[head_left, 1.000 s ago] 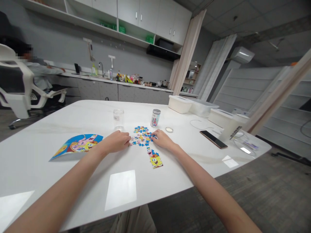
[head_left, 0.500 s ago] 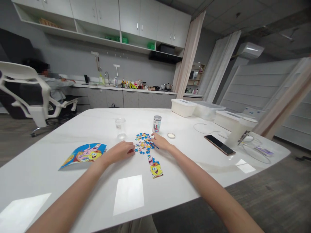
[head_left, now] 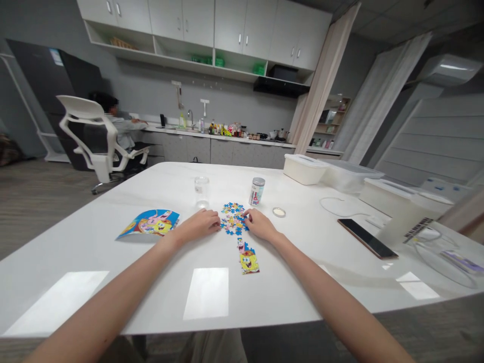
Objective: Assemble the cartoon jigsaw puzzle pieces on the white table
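Head cam: white table (head_left: 94, 254), kitchen counter (head_left: 223, 149) at 12 o'clock, smartphone (head_left: 365, 238) at 3; left hand (head_left: 206, 222), right hand (head_left: 260, 224) half-curled by jigsaw pieces (head_left: 234, 222), can't tell if gripping.

Tabletop (head_left: 272, 297) is bright; rectangular glare patches (head_left: 206, 293) lie nearer the viewer than the fingers (head_left: 214, 221). Room beyond the fingers reads dimmer. Carpet (head_left: 36, 194) far left of them smears; far right, wide-angle distortion stretches the translucent container (head_left: 395, 227), edges soft.
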Available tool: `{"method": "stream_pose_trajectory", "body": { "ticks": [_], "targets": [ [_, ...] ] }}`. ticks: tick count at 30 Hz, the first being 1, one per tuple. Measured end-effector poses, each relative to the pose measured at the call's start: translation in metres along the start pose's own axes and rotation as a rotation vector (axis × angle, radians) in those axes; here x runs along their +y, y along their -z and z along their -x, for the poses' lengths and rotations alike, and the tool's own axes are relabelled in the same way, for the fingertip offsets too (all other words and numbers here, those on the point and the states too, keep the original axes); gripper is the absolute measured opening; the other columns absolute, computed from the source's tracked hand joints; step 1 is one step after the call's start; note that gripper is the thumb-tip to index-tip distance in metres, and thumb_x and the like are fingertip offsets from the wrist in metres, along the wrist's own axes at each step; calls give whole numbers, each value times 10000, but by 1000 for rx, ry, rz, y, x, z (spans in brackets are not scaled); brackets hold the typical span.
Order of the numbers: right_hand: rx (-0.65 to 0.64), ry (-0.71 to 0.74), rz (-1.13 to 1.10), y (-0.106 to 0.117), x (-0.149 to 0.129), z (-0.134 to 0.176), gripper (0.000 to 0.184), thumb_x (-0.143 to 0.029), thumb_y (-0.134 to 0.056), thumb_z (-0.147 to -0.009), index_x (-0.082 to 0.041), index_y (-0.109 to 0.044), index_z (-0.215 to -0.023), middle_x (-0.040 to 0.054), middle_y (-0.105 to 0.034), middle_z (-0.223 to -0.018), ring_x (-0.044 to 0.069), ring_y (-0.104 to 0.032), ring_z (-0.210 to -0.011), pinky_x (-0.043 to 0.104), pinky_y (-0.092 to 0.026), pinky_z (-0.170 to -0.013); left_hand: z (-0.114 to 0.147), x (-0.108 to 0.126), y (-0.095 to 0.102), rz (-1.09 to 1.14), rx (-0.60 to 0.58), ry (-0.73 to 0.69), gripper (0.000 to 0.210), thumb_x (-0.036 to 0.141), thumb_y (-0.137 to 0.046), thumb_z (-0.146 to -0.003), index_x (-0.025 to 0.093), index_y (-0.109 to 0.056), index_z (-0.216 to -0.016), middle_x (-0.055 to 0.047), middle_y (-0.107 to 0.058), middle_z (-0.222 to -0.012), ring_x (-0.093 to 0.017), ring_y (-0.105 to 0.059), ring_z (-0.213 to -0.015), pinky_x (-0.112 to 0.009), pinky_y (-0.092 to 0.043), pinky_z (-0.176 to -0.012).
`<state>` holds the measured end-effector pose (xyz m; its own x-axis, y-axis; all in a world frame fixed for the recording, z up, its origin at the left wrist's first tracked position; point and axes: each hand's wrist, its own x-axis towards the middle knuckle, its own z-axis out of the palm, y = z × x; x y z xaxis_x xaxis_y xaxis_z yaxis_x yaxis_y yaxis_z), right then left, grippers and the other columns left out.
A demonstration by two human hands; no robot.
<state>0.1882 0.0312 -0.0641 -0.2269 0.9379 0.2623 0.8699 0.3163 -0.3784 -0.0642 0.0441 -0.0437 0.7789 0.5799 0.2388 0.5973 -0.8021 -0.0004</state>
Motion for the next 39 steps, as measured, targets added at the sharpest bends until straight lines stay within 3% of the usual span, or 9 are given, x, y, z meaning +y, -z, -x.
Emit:
{"method": "stream_pose_trajectory", "body": {
  "ticks": [5, 13, 16, 20, 27, 39],
  "targets": [
    [28, -10, -35, -4, 1, 0, 172, -187, -489, -878, -185, -614, -995, 30, -575, -868, 153, -542, -810, 258, -384, -744, -2, 2, 0, 19, -49, 42, 175, 260, -503, -923, 157, -641, -895, -66, -663, -924, -198, -609, -886, -321, -393, -829],
    [67, 47, -17, -5, -5, 2, 156, -151, -487, -874, -171, -606, -973, 44, -575, -888, 165, -546, -845, 274, -406, -800, 0, 1, 0, 209, -16, 122, 162, 221, -468, -921, 166, -602, -849, -47, -656, -874, -179, -589, -831, -286, -421, -764],
    [60, 63, 19, -2, -10, 4, 158, -159, -482, -882, -172, -605, -981, 62, -582, -919, 184, -548, -903, 286, -403, -825, 2, -3, 3, 230, -26, 153, 120, 260, -533, -890, 167, -608, -876, -42, -660, -890, -184, -593, -844, -285, -425, -766],
    [32, 50, 35, 2, -16, 6, 171, -155, -476, -886, -163, -604, -997, 81, -588, -954, 196, -548, -934, 296, -402, -840, 5, -9, 5, 256, -64, 163, 216, 358, -640, -829, 171, -625, -935, -50, -657, -942, -192, -602, -879, -278, -432, -774],
    [37, 45, 50, 2, -18, 7, 171, -144, -477, -882, -164, -603, -996, 88, -595, -982, 200, -547, -953, 300, -406, -860, 6, -4, 8, 337, -73, 176, 101, 253, -586, -835, 177, -604, -899, -30, -648, -887, -169, -598, -812, -257, -436, -707],
    [67, 32, -1, 11, -4, 3, 250, -55, -418, -870, -152, -624, -972, 85, -612, -989, 186, -543, -987, 307, -405, -895, 4, 5, 7, -29, -40, -4, 111, 225, -497, -904, 170, -594, -907, -53, -619, -946, -183, -579, -846, -311, -406, -777]
  ]
}}
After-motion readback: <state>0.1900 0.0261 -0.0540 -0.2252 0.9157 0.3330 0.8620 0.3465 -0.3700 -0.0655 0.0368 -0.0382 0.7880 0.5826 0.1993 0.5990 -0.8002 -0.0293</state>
